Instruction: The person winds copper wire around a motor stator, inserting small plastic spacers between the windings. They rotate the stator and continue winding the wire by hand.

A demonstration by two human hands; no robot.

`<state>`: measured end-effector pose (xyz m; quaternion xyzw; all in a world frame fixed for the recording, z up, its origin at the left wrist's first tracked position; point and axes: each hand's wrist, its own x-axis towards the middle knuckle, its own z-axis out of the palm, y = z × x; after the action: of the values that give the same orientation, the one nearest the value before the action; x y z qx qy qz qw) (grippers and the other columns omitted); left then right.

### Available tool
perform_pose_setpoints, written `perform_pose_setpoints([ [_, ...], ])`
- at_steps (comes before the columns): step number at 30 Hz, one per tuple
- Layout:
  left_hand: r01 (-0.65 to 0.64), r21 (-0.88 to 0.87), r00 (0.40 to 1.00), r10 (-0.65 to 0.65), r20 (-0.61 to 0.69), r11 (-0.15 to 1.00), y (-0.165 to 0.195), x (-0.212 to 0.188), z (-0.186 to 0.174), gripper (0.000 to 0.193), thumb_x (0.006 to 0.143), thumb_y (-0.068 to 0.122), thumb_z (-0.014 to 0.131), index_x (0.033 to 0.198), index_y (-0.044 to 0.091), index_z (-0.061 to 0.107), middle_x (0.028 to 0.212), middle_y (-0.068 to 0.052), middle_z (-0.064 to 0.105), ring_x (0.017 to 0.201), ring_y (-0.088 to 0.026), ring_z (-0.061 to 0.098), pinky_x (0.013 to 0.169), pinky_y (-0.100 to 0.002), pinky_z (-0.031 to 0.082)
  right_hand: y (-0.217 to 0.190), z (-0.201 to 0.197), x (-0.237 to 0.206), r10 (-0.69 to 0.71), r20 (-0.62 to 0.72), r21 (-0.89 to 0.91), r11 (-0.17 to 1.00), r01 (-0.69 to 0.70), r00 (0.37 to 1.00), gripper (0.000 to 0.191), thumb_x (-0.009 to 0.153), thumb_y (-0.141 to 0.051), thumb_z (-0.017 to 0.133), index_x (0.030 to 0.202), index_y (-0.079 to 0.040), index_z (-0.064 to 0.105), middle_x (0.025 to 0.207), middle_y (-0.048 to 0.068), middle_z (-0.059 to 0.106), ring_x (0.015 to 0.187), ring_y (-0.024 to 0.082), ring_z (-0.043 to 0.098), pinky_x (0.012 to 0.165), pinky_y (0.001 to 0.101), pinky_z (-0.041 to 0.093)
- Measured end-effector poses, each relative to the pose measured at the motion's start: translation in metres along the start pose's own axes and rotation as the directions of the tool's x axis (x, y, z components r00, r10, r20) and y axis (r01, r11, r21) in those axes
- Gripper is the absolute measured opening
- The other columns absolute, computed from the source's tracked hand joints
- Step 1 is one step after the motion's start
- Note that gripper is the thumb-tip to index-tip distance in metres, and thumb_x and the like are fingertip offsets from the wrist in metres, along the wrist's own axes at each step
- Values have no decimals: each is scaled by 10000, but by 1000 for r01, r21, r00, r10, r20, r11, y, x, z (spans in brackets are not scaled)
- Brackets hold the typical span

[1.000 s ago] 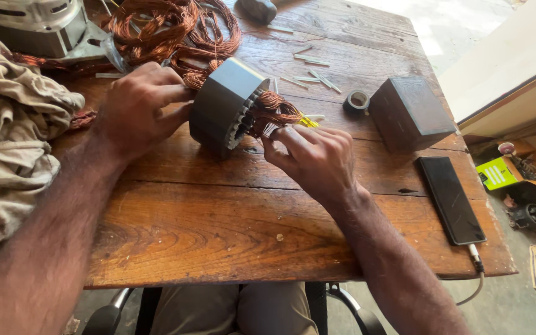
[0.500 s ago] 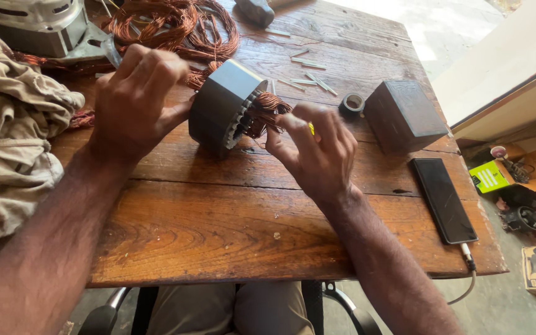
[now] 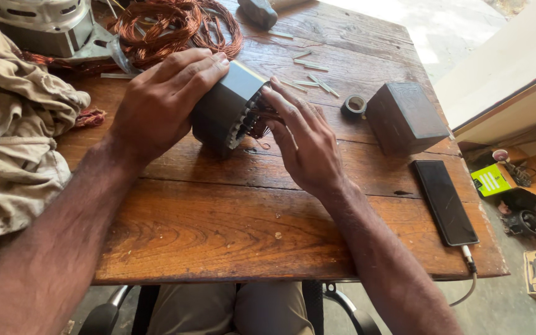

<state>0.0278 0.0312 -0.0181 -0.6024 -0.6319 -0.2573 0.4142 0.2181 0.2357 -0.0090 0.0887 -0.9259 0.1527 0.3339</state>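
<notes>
A dark metal motor core (image 3: 221, 115), a ribbed ring, lies on its side near the middle of the worn plank tabletop (image 3: 218, 229). The left hand (image 3: 156, 108) wraps over its outer shell, fingers curled across the top. The right hand (image 3: 305, 142) lies flat against the open end at 3 o'clock, fingers spread over the copper windings (image 3: 257, 121), hiding most of them.

At 11 o'clock sits a loose tangle of copper wire (image 3: 175, 28), with a grey motor housing (image 3: 38, 25) at 10 o'clock. Crumpled beige cloth (image 3: 13, 142) fills the 9 o'clock edge. Thin pale strips (image 3: 314, 80) lie scattered at 1 o'clock, near a small tape roll (image 3: 355, 105) and a dark block (image 3: 404, 118). A black phone (image 3: 445, 201) lies at 4 o'clock, its cable hanging off the edge.
</notes>
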Motion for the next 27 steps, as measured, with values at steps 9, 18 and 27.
perform_pose_setpoints([
  [9,-126,153,991,131,-26,980,-8,9,0,218,1123,72,747,1312,48,643,1226,-94,768,1163,-231,683,948,-399,606,6,6,9,38,-78,161,987,-25,996,284,1118,-88,570,1391,-159,610,1381,157,682,1201,289,749,968,392,622],
  [18,147,-106,987,-154,-54,983,-13,-5,6,420,1078,279,715,1327,-51,641,1076,-171,735,1030,-263,692,808,-386,627,-4,0,-1,52,-37,91,995,-49,998,498,1060,-198,680,1509,-115,481,1459,198,623,1296,308,667,1060,471,599],
  [27,840,-181,506,-619,600,512,-4,-18,16,377,962,402,696,1045,35,728,960,-147,760,772,-240,756,685,-399,641,0,-2,1,118,-81,89,990,-111,990,631,960,-95,741,1518,-103,444,1337,161,643,1232,281,681,1004,424,604],
])
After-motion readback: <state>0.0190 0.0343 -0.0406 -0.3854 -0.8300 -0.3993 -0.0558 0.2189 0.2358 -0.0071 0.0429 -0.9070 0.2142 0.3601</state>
